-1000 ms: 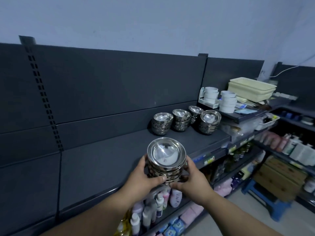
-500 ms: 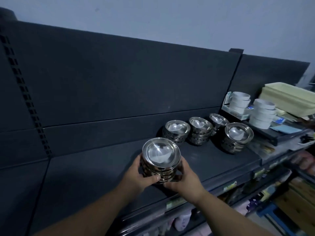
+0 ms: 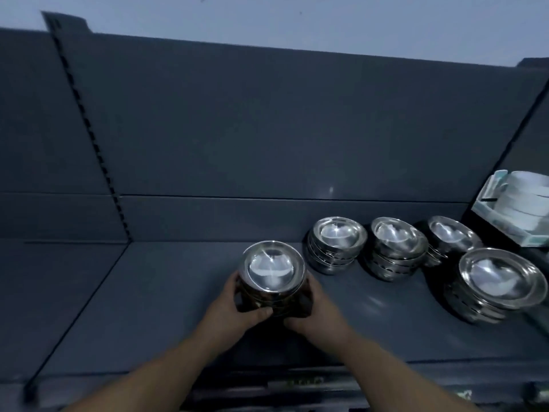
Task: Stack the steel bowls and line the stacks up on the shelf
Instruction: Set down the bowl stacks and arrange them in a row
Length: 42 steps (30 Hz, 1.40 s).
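Dark grey shelf [image 3: 178, 307] runs out flat ahead of me under a matching back panel [image 3: 267, 129], and three stacks of steel bowls stand in a row along its rear: the first stack [image 3: 337, 242], the second stack [image 3: 396, 245] just right of it, and the third stack [image 3: 451, 236] beyond, near some white dishes [image 3: 523, 200]. A front stack [image 3: 502, 278] sits forward of that row, out of line. Between my palms is the held stack [image 3: 271, 269], mouth up, low over the shelf and just left and forward of the first stack. My left hand [image 3: 234, 304] and right hand [image 3: 318, 307] wrap its sides with fingers curled round the lower bowls, thumbs nearly meeting at the front. I cannot tell whether its base touches the shelf, since my hands hide it. To do this well, I would push it back until it is level with the first stack, leave a gap like the one between its neighbours, and lower it flat, not on an edge. Nested steel slides easily, so I judge the bowls could skew or rattle if I let go unevenly; both hands should loosen together and draw straight outward. The front stack looks like it needs lining up afterwards.
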{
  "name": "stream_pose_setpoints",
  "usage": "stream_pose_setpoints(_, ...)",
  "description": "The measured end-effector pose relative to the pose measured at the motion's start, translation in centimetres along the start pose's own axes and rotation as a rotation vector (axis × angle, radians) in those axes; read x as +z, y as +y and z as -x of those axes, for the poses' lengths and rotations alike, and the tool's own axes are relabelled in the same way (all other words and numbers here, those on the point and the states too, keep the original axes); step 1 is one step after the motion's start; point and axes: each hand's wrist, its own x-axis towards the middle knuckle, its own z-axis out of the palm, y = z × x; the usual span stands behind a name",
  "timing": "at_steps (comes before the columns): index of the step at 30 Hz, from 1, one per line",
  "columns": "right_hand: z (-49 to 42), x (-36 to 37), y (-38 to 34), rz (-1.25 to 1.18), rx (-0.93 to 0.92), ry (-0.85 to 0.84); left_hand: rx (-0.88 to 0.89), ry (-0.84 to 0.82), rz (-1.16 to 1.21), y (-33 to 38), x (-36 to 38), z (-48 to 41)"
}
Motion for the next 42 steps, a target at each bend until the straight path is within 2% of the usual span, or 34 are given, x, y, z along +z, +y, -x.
stream_pose_setpoints(7, -0.9, -2.0, 0.7, 0.056, 0.036, -0.081, -0.052, 0.065, 0.06, -0.1, 0.6, 0.9)
stream_pose_setpoints(9, -0.8, -2.2, -0.2, 0.035, 0.061, 0.038, -0.072, 0.083, 0.064, -0.2, -0.1, 1.3)
stream_pose_setpoints(12, -1.1, -2.7, -2.0, -0.136, 0.143, 0.225, -0.085, 0.087, 0.073, 0.2, -0.7, 1.4)
stream_pose_setpoints(18, -2.6, -2.2, -3.6, -0.011, 0.169, 0.164, -0.051, 0.072, -0.072, 0.2, -0.7, 0.4)
stream_pose_setpoints(24, -2.6, -2.3, -3.9, 0.085, 0.157, 0.231, -0.023, 0.119, -0.154, 0.4, -0.1, -0.5)
stream_pose_setpoints(29, -3.1, -2.4, -4.9, 0.045, 0.156, 0.267, -0.026, 0.073, -0.194, 0.5, -0.5, -0.7)
stream_pose_setpoints(38, -3.3, -2.1, -4.7, 0.124, 0.199, 0.283, 0.032, -0.024, -0.169, 0.8, -0.8, -1.4)
stream_pose_setpoints(42, -3.2, -2.1, -4.2, 0.141, 0.216, 0.288, 0.027, -0.011, -0.152, -0.2, -0.3, -1.8)
